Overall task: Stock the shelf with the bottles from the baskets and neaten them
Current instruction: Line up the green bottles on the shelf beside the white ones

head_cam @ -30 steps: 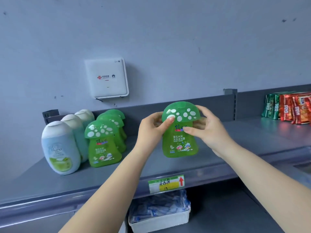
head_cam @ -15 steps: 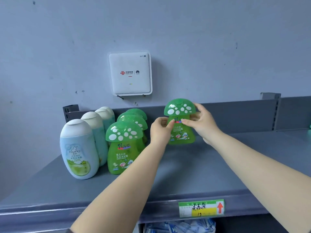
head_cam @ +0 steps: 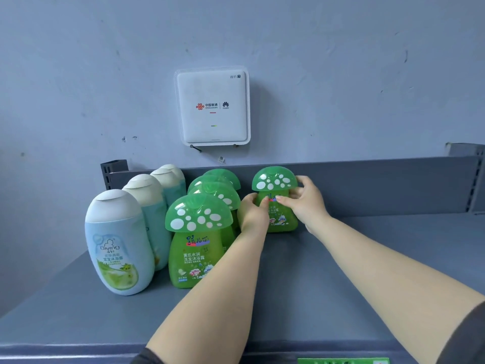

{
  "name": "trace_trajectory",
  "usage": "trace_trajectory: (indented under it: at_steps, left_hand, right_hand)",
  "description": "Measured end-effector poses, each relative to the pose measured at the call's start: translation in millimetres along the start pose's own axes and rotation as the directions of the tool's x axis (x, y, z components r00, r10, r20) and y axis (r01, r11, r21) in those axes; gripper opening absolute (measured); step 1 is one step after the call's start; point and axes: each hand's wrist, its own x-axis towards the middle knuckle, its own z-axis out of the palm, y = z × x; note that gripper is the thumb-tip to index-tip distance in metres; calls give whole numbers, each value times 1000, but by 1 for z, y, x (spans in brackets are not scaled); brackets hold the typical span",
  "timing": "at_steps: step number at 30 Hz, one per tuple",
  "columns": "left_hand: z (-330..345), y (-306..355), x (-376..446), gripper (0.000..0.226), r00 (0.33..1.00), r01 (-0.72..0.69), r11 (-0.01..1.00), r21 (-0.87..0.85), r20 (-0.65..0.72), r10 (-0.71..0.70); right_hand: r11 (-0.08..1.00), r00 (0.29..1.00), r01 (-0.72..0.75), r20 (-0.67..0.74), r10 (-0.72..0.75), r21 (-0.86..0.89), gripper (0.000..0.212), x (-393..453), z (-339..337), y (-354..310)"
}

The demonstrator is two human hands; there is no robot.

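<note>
A green mushroom-capped bottle (head_cam: 274, 183) stands upright at the back of the grey shelf (head_cam: 341, 271), close to the rear wall. My left hand (head_cam: 252, 213) grips its left side and my right hand (head_cam: 304, 200) grips its right side. To its left stands a row of several matching green mushroom bottles (head_cam: 196, 240), front to back. Further left is a row of pale blue bottles with white caps (head_cam: 118, 245). No basket is in view.
A white WiFi router box (head_cam: 212, 107) hangs on the wall above the shelf. The shelf's grey back rail (head_cam: 380, 185) runs behind the bottles, with an upright post (head_cam: 476, 177) at the right. A green price label (head_cam: 343, 360) sits on the shelf's front edge.
Both hands have carried the green mushroom bottle from the shelf's front to the back and set it beside the green row. The camera has moved closer and to the left.
</note>
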Motion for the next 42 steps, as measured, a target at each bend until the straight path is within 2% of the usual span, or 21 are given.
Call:
trace_trajectory:
  at_steps: [5, 11, 16, 22, 25, 30, 32, 35, 37, 39, 42]
  left_hand:
    - [2, -5, 4, 43, 1000, -13, 1000, 27, 10, 13]
    - [4, -7, 5, 44, 1000, -19, 999, 42, 3, 19]
    - [4, -8, 5, 46, 1000, -7, 999, 53, -23, 8]
    - [4, -7, 3, 46, 1000, -10, 997, 78, -4, 11]
    - [2, -1, 0, 53, 998, 41, 994, 97, 37, -45]
    - [-1, 14, -8, 34, 995, 63, 971, 232, 64, -80]
    - [-3, 22, -17, 33, 996, 20, 960, 279, 72, -42]
    - [-3, 33, -33, 32, 986, -136, 932, 337, 134, 95]
    - [-3, 42, -44, 30, 955, -255, 886, 388, 244, 168]
    - [-1, 51, -54, 27, 906, -391, 800, 456, 345, 247]
    - [6, 58, -72, 20, 792, -610, 554, 566, 454, 408]
  right_hand:
    - [1000, 1000, 22, -2, -22, 2, 49, 2, 3, 11]
    - [986, 996, 75, -28, -80, -152, 56, 9, 5, 16]
    - [976, 995, 101, -9, -104, -194, 56, 10, 9, 17]
    - [972, 996, 75, -26, -83, -223, 65, 10, 10, 15]
    - [966, 998, 50, -20, -57, -255, 70, 9, 10, 15]
    - [941, 999, -27, 9, 32, -338, 85, 8, 4, -1]
    - [910, 998, -59, -25, 53, -411, 75, 6, -5, -13]
    - [874, 996, -83, -52, 66, -480, 48, -4, -23, -35]
    - [773, 997, -4, 61, 55, -634, 34, -19, -38, -55]
    - [596, 989, 115, 149, 8, -795, 26, -40, -55, -75]
    - [256, 976, 214, 194, -102, -943, 21, -73, -84, -94]
